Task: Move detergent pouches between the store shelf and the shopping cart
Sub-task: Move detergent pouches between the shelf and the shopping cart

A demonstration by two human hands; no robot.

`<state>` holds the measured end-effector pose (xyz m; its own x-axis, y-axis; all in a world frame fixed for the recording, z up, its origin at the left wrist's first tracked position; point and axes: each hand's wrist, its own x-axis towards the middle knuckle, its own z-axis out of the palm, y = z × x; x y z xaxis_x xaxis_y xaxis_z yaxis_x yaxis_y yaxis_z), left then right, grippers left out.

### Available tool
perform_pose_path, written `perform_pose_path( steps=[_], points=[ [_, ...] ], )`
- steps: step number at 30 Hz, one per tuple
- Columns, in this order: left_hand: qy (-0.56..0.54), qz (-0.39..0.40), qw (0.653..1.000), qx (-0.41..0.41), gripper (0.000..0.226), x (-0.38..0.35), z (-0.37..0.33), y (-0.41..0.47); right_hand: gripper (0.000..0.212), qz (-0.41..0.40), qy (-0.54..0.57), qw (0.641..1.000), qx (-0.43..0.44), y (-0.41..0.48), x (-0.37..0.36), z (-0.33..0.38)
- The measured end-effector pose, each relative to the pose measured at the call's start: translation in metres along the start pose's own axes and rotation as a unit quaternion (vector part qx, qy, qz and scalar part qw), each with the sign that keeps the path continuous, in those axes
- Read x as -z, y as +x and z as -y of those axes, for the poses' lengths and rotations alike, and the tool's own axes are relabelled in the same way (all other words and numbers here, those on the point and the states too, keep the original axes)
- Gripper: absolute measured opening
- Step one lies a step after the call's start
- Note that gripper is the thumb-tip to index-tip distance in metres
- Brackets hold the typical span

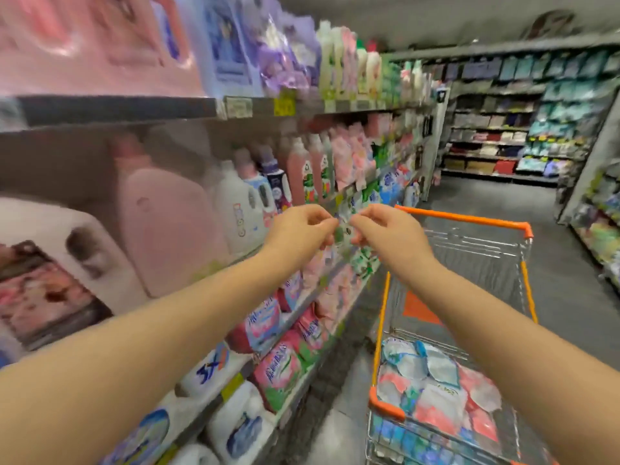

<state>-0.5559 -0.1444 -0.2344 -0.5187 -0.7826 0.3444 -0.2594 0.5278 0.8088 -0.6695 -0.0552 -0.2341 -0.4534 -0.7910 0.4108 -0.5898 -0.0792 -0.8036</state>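
Both arms are extended toward centre frame. The left hand (pixel 302 229) and the right hand (pixel 385 229) sit close together at the same height, fingers curled. Each pinches an upper corner of a green-and-white pouch (pixel 364 261), which hangs between and below them. Motion blur hides the exact finger contact.

The pouch is in front of the store shelf (pixel 117 110), which runs along the left of the frame, and just left of the shopping cart (pixel 463 220).

The orange-rimmed cart stands at lower right on the grey aisle floor (pixel 496 199). Its basket holds a heap of pink, white and blue pouches (pixel 436 387).

Pink and white jugs (pixel 167 223) stand on the shelf at mid left. More pouches (pixel 278 370) fill the tiers below the arms.
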Motion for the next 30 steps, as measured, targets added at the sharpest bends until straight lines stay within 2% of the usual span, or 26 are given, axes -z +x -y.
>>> perform_pose_path(
  steps=[4,9,12,17,20,25,30],
  points=[
    [0.091,-0.083,0.992,-0.028,0.027,0.104,-0.018,-0.066,0.023,0.064,0.038,0.993,0.092,-0.035,-0.047,0.097],
    [0.146,-0.189,0.97,-0.039,0.025,0.245,-0.036,-0.158,0.02,0.116,0.048,0.973,0.193,-0.077,-0.114,0.215],
    [0.132,-0.221,0.966,-0.015,0.025,0.326,-0.042,-0.211,0.02,0.143,0.099,0.958,0.226,-0.1,-0.161,0.282],
    [0.182,-0.276,0.943,0.025,0.026,0.442,-0.039,-0.29,0.022,0.219,0.19,0.922,0.259,-0.143,-0.26,0.384],
    [0.191,-0.319,0.927,0.052,0.028,0.499,-0.042,-0.319,0.023,0.232,0.173,0.901,0.323,-0.165,-0.3,0.44],
    [0.244,-0.348,0.901,0.087,0.028,0.572,-0.05,-0.343,0.025,0.259,0.149,0.876,0.378,-0.164,-0.348,0.508],
    [0.381,-0.36,0.834,0.171,0.02,0.64,-0.053,-0.336,0.024,0.277,0.053,0.845,0.454,-0.13,-0.379,0.564]
  ],
)
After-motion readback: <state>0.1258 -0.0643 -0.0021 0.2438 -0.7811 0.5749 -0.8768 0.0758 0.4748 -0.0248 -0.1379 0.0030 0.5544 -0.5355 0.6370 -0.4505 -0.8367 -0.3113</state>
